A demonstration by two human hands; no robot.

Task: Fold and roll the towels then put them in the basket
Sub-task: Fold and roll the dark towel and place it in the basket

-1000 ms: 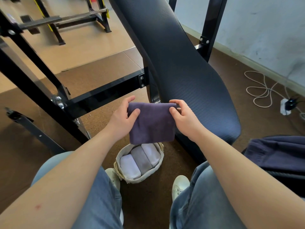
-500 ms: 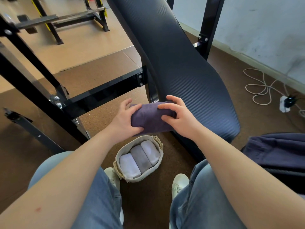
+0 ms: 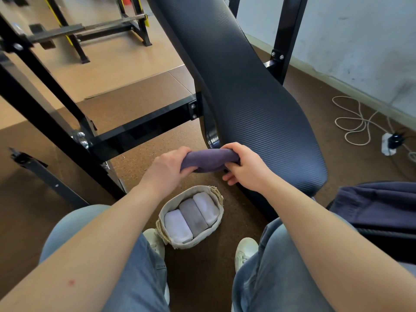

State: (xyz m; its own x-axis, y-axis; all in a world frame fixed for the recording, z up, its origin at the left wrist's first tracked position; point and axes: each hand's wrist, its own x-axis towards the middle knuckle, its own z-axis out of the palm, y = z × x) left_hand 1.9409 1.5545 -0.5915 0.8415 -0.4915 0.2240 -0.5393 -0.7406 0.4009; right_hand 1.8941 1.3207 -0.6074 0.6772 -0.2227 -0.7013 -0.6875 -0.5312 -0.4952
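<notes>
Gripping the purple towel (image 3: pixel 210 159), left hand (image 3: pixel 167 168) and right hand (image 3: pixel 244 167) are rolling it; three rolled towels (image 3: pixel 193 216) are sitting in the basket (image 3: pixel 195 243).

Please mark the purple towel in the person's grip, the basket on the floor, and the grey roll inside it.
purple towel (image 3: pixel 209 159), head view, middle of its exposed upper surface.
basket (image 3: pixel 191 243), head view, near outer wall below the rim.
grey roll (image 3: pixel 193 216), head view, top of the middle one of three rolls.

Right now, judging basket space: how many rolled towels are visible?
4: near white roll, grey roll, far white roll in the beige fabric basket; dark purple roll gripped by left hand and right hand. More may hide beneath.
</notes>
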